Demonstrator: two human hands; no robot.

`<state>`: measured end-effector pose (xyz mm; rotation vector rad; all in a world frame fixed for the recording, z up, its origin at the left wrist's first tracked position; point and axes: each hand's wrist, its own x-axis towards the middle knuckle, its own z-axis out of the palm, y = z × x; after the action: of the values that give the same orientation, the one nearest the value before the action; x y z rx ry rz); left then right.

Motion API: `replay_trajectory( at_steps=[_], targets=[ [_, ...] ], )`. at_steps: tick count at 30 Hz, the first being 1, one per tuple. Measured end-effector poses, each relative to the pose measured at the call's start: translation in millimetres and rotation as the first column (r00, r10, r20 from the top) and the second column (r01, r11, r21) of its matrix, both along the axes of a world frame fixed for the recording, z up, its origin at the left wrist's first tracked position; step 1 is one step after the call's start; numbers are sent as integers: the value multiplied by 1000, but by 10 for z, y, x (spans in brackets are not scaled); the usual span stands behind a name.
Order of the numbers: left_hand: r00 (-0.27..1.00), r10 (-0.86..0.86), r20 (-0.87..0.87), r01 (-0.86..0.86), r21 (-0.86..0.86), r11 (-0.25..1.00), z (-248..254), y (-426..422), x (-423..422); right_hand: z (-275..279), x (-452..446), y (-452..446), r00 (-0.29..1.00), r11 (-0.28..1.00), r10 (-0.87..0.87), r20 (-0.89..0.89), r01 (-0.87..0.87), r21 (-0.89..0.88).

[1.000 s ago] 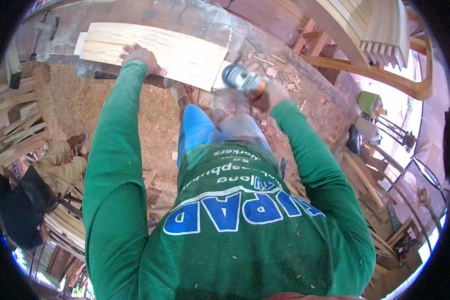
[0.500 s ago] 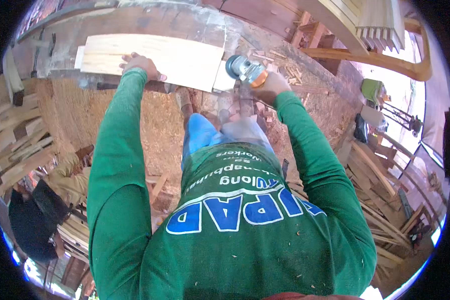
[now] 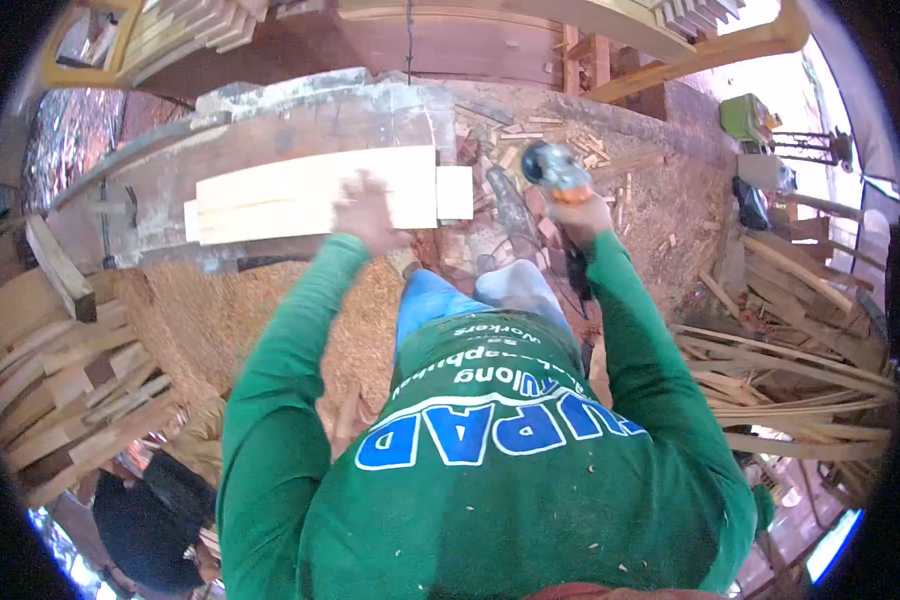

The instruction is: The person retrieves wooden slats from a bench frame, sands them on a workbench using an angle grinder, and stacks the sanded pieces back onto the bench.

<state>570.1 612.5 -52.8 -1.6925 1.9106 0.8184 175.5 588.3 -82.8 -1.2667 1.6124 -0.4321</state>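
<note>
A pale wooden board (image 3: 280,195) with tenon-like narrower ends lies flat on the workbench (image 3: 320,120). My left hand (image 3: 365,215) is over the board right of its middle, slightly blurred, with its fingers spread; whether it touches the wood I cannot tell. In my right hand (image 3: 580,215) is an angle grinder (image 3: 562,172), gripped by its orange body. Its dark round disc points up and left, off the board's right end and apart from it.
Wood offcuts (image 3: 595,150) and sawdust (image 3: 210,310) cover the ground. Stacked lumber (image 3: 80,400) stands at left, more planks (image 3: 790,380) at right. A person in dark clothing (image 3: 150,520) is at lower left. A green container (image 3: 745,118) stands at far right.
My left hand has slid rightward along the board from its left part. The grinder in my right hand has moved right, away from the board's end. The view has shifted.
</note>
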Motion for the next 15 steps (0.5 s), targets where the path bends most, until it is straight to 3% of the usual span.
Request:
replay_trajectory(
  at_steps=[1,2,3,4,5,6,7,8,10,12,15],
  targets=[
    [997,-78,-11,76,-98,992,-273,73,-282,-39,-177,146,959,963,207,-196,-235,-131],
    [980,-187,-62,176,-150,973,-272,52,-556,-90,-364,297,825,852,326,-461,-468,-236],
    [984,-140,-106,125,-137,983,-575,15,-795,-135,-550,450,661,704,312,-683,-643,-301],
    [981,-192,-18,181,-257,949,-753,-23,-962,-14,-532,594,593,862,290,-751,-502,-63],
    [972,-220,80,234,-366,901,-929,-58,-1127,164,-518,771,815,966,129,-565,-232,-114],
    [980,-200,21,188,-451,872,-1258,-109,-1211,354,-493,948,932,986,-122,-340,75,-148],
    [981,-188,-47,135,-528,839,-1440,-168,-1250,172,-634,1159,943,939,-328,64,332,-87],
    [971,-235,29,218,-503,837,-1403,-172,-1277,496,-560,1212,896,961,-273,-351,269,-61],
    [953,-283,108,300,-458,837,-1298,-175,-1281,120,-869,1564,890,926,-377,-258,373,-66],
    [949,-292,118,314,-424,849,-1189,-158,-1294,348,-715,1706,857,871,-490,-157,490,-41],
    [969,-215,-119,179,-257,950,-927,-195,-1315,152,-785,2004,779,779,-627,20,627,-11]
  ],
)
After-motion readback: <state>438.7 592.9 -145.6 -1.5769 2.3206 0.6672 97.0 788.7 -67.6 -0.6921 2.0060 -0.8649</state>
